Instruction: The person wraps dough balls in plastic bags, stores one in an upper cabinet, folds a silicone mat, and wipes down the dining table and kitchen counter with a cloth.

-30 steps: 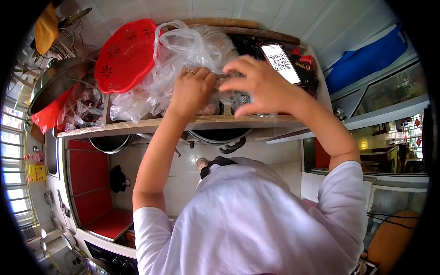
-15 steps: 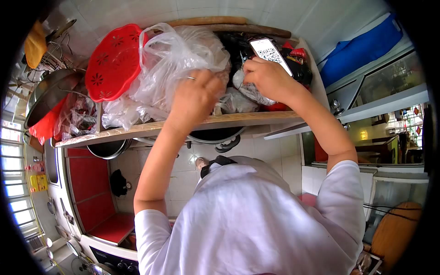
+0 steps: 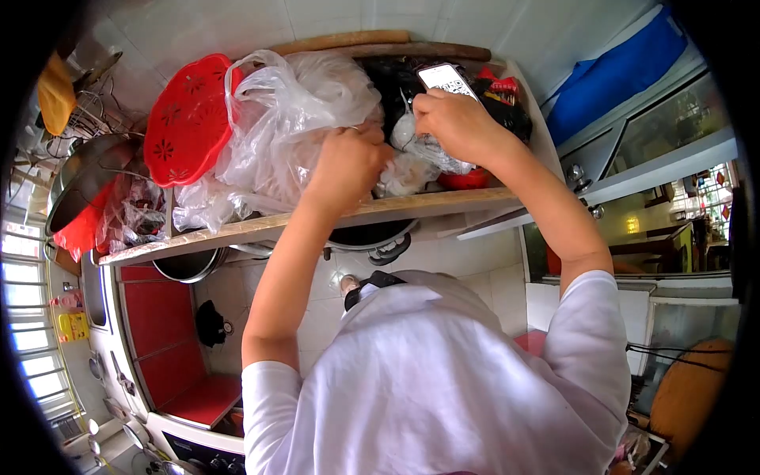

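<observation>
My left hand (image 3: pixel 348 165) has its fingers closed at the right side of a large clear plastic bag (image 3: pixel 277 119); what its fingertips hold is hidden. Further right, my right hand (image 3: pixel 455 127) pinches the top of a small clear plastic bag (image 3: pixel 423 149), just below a phone (image 3: pixel 447 80) that shows a QR code. Another small clear bag (image 3: pixel 406 176) lies between the hands near the wooden front edge. A red perforated basket (image 3: pixel 186 119) leans left of the large bag. Under the right wrist a red object (image 3: pixel 465 180) shows.
Two wooden rods (image 3: pixel 412 51) lie along the wall behind the bags. A metal bowl (image 3: pixel 83 178) stands at the left, beside a red bag (image 3: pixel 85 226). Below the shelf's wooden edge (image 3: pixel 261 226) are dark pans (image 3: pixel 190 265). A blue cloth (image 3: pixel 609 79) is at the upper right.
My right hand has come down from open spread fingers to a pinch on the small bag. My left hand has moved slightly right. The view has shifted, and the bags between the hands show more.
</observation>
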Demonstrator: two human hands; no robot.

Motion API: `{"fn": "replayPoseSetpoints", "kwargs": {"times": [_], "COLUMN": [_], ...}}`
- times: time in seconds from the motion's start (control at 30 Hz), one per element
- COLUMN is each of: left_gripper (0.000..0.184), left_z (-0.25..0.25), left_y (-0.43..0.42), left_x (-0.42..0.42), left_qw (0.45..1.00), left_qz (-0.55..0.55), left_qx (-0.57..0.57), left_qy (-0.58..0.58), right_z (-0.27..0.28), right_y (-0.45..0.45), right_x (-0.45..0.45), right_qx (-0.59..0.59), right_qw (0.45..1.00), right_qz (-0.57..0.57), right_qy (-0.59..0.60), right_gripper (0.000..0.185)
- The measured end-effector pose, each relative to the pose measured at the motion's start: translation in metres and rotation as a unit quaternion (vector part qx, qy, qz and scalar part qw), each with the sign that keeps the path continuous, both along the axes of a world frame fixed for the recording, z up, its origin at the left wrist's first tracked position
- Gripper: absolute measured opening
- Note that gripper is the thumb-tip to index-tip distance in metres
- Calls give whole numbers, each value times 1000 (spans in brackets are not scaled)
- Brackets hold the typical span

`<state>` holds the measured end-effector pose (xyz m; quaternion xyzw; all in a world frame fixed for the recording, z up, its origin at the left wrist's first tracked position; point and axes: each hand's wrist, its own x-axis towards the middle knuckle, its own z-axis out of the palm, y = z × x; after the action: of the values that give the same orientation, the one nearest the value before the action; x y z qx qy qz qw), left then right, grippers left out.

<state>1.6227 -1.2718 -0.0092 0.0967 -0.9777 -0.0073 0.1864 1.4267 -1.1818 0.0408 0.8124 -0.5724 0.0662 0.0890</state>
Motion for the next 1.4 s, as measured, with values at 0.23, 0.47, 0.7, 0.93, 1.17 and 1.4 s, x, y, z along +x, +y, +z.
{"fn": "replayPoseSetpoints", "kwargs": {"times": [0.23,0.47,0.7,0.93,1.17,1.4], "left_gripper": [18,20,32,10,18,20], "left_z": [-2,13,8,-10,-30,2], "left_y": [-14,-20,9,38,43,88], "left_x": [24,39,30,-2,-38,3], "left_qw": [977,942,936,991,957,949], "left_qz": [49,161,90,129,213,311], "left_qx": [165,215,197,-40,95,46], "left_qy": [128,201,276,-5,-170,25], "right_z": [3,3,9,10,1,56], "right_y": [1,0,2,-2,-3,-8], "right_x": [-8,-9,-14,-14,14,39], "right_qx": [-9,3,19,30,102,222], "right_qw": [1000,1000,998,998,992,963], "right_qz": [-15,-17,-35,-24,57,154], "right_qy": [-20,-18,-45,-55,-47,-21], "right_gripper": [18,23,26,27,18,38]}}
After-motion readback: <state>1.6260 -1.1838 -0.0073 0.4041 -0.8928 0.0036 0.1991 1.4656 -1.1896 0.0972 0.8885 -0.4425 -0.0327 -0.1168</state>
